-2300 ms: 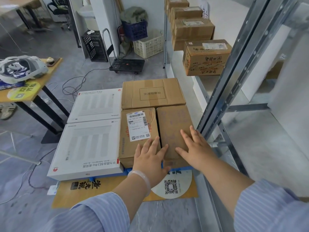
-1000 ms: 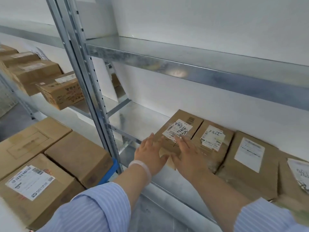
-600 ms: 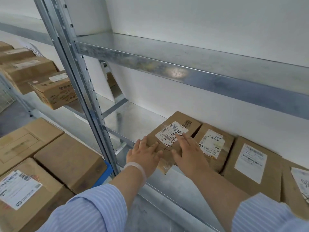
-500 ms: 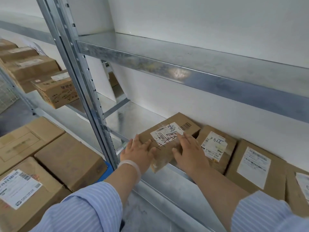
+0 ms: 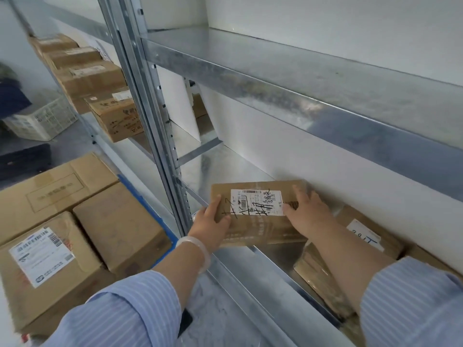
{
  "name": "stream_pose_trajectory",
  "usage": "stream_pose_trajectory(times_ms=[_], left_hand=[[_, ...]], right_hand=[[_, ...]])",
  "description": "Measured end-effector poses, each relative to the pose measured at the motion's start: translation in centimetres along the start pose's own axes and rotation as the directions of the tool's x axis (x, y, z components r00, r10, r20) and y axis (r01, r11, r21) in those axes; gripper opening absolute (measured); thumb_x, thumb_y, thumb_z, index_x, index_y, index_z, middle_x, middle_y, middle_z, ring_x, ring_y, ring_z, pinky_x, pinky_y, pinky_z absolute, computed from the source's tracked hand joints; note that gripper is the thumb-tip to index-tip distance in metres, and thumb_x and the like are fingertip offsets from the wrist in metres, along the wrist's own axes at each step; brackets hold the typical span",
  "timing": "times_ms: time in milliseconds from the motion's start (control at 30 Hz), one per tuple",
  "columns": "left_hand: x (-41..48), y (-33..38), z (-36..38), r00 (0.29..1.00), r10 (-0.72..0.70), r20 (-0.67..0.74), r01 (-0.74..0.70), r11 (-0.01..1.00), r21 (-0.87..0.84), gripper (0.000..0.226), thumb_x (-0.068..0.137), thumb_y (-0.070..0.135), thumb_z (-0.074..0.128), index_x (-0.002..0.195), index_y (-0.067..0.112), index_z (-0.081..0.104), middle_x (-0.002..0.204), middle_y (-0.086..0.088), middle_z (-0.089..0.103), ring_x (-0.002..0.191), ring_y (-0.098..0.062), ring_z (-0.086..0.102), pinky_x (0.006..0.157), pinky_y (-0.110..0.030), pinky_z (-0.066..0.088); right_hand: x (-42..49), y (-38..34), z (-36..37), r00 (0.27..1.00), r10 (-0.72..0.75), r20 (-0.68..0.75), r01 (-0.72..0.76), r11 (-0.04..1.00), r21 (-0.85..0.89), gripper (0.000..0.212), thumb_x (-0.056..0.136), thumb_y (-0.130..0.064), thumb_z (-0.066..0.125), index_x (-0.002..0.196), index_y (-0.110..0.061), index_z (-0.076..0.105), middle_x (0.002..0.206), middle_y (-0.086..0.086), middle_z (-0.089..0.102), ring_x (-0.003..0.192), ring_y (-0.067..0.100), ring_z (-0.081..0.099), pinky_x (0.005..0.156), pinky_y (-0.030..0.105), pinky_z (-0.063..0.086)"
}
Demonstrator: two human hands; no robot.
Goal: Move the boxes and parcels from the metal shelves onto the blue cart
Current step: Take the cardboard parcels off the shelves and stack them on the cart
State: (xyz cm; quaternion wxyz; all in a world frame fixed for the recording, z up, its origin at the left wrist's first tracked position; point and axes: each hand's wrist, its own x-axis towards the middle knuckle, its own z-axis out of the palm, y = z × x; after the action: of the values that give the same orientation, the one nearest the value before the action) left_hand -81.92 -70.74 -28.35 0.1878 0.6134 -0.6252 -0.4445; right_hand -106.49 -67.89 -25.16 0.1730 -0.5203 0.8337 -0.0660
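A flat brown parcel (image 5: 258,229) with a white shipping label and black handwriting is tilted up off the metal shelf (image 5: 225,166). My left hand (image 5: 210,226) grips its left edge and my right hand (image 5: 308,214) holds its right end, both closed on it. More brown parcels (image 5: 360,229) lie on the shelf to the right, partly hidden by my right arm. At lower left the blue cart (image 5: 142,199) shows only its edge under several cardboard boxes (image 5: 117,226).
A perforated steel upright (image 5: 150,121) stands between the cart and the shelf bay. An upper shelf (image 5: 300,76) overhangs the parcels. Stacked cartons (image 5: 87,78) fill the far left bay. A white plastic crate (image 5: 40,121) sits on the floor beyond.
Both hands have closed on the labelled parcel, turned it and lifted it off the shelf toward me. Before that my view swung from the cart to the shelf.
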Motion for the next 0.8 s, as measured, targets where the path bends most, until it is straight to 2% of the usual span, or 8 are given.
stream_pose_trajectory(times_ms=[67,133,233,367,467,600,700,800], left_hand=[[0.1,-0.1,0.1,1.000,-0.013,0.005,0.013,0.999,-0.050,0.059,0.095,0.039,0.044,0.144,0.054,0.014,0.130,0.003,0.046,0.095,-0.016,0.058,0.073,-0.029,0.052],[0.3,-0.2,-0.2,0.999,-0.036,-0.035,0.033,0.996,-0.083,0.060,0.095,0.035,0.043,0.144,0.054,0.015,0.123,0.005,0.051,0.089,-0.014,0.058,0.066,-0.025,0.047],[0.1,-0.2,-1.6,0.990,-0.062,-0.128,0.045,0.990,-0.132,0.058,0.095,0.035,0.046,0.144,0.052,0.019,0.112,0.013,0.054,0.086,-0.008,0.056,0.069,-0.025,0.046],[-1.1,-0.1,-5.2,0.959,-0.015,-0.283,-0.020,0.993,-0.120,0.064,0.089,0.054,0.054,0.144,0.052,0.021,0.119,0.015,0.050,0.095,-0.012,0.056,0.076,-0.025,0.045],[-2.8,-0.9,-9.0,0.914,-0.021,-0.405,-0.030,0.993,-0.118,0.064,0.088,0.054,0.056,0.143,0.053,0.023,0.114,0.015,0.050,0.083,0.001,0.052,0.064,-0.017,0.041],[-6.1,-3.9,-14.1,0.820,-0.065,-0.568,-0.030,0.987,-0.157,0.062,0.088,0.049,0.058,0.142,0.053,0.027,0.114,0.018,0.047,0.084,0.002,0.047,0.075,-0.019,0.038],[-8.4,-6.3,-18.2,0.756,-0.101,-0.647,-0.025,0.983,-0.182,0.062,0.088,0.049,0.059,0.142,0.053,0.029,0.119,0.019,0.044,0.100,-0.006,0.046,0.084,-0.025,0.037],[-10.6,-9.1,-22.4,0.700,-0.114,-0.705,-0.018,0.984,-0.177,0.061,0.088,0.048,0.058,0.142,0.050,0.030,0.121,0.018,0.046,0.104,-0.011,0.047,0.081,-0.025,0.038]], right_hand=[[0.5,-0.5,0.7,0.999,0.016,0.043,-0.017,1.000,0.016,0.070,0.091,-0.062,0.038,0.150,-0.040,0.009,0.153,0.015,0.020,0.131,0.039,0.039,0.106,0.047,0.035],[0.7,-1.0,0.8,1.000,-0.005,0.027,0.003,0.999,0.053,0.072,0.088,-0.064,0.041,0.150,-0.040,0.014,0.148,0.013,0.027,0.126,0.037,0.044,0.103,0.044,0.039],[0.8,-2.4,0.2,0.997,-0.068,-0.035,0.071,0.992,0.103,0.078,0.082,-0.069,0.047,0.149,-0.039,0.020,0.142,0.011,0.034,0.126,0.033,0.044,0.101,0.042,0.040],[0.8,-6.2,-1.0,0.979,-0.156,-0.128,0.176,0.971,0.162,0.083,0.075,-0.076,0.048,0.147,-0.044,0.021,0.134,0.011,0.042,0.123,0.034,0.044,0.100,0.044,0.041],[0.4,-10.4,-1.2,0.953,-0.264,-0.149,0.291,0.935,0.203,0.083,0.075,-0.077,0.048,0.147,-0.045,0.022,0.132,0.011,0.048,0.121,0.035,0.047,0.099,0.043,0.041],[-1.5,-16.6,0.3,0.886,-0.447,-0.124,0.464,0.848,0.257,0.082,0.079,-0.074,0.049,0.148,-0.043,0.019,0.138,0.007,0.047,0.124,0.031,0.046,0.098,0.045,0.043],[-3.4,-21.4,1.9,0.828,-0.550,-0.112,0.557,0.782,0.279,0.080,0.081,-0.073,0.046,0.149,-0.044,0.014,0.142,0.005,0.041,0.129,0.030,0.041,0.101,0.047,0.042],[-5.2,-26.4,3.4,0.773,-0.630,-0.076,0.618,0.721,0.312,0.077,0.084,-0.069,0.045,0.149,-0.046,0.012,0.146,0.002,0.035,0.132,0.026,0.037,0.103,0.047,0.038]])
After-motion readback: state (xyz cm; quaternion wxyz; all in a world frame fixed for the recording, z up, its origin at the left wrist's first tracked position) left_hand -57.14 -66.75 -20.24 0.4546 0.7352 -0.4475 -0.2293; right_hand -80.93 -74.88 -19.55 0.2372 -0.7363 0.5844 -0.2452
